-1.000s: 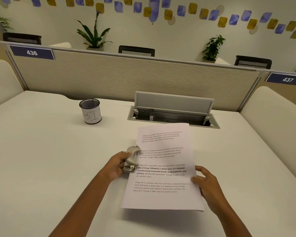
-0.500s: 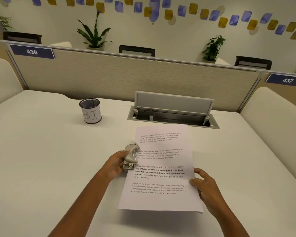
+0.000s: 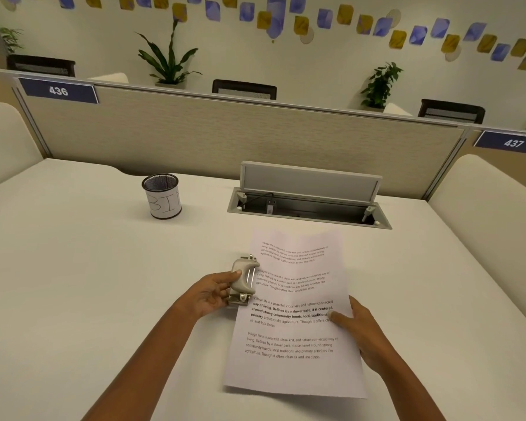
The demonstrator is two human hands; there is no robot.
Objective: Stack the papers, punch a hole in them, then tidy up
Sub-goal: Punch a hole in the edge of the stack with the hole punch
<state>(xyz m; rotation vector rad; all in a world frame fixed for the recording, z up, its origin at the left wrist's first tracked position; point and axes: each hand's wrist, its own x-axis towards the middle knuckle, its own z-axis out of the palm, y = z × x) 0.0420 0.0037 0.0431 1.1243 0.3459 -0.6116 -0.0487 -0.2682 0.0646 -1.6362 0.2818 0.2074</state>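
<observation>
A stack of white printed papers [image 3: 295, 323] is held slightly above the white desk [image 3: 88, 299], bowed along its length. My right hand [image 3: 357, 332] grips the stack's right edge, thumb on top of the text. My left hand [image 3: 214, 291] is closed around a small grey metal hole punch [image 3: 244, 279], which sits at the papers' left edge at about mid-height. Whether the edge is inside the punch's slot is hard to tell.
A black mesh cup labelled "BIN" [image 3: 162, 196] stands at the back left of the desk. An open cable hatch [image 3: 308, 197] with a raised lid lies behind the papers. A beige partition [image 3: 225, 135] closes the far edge.
The papers have shifted slightly left and toward me against the punch. My right thumb has moved onto the top sheet. My left hand keeps its grip on the punch.
</observation>
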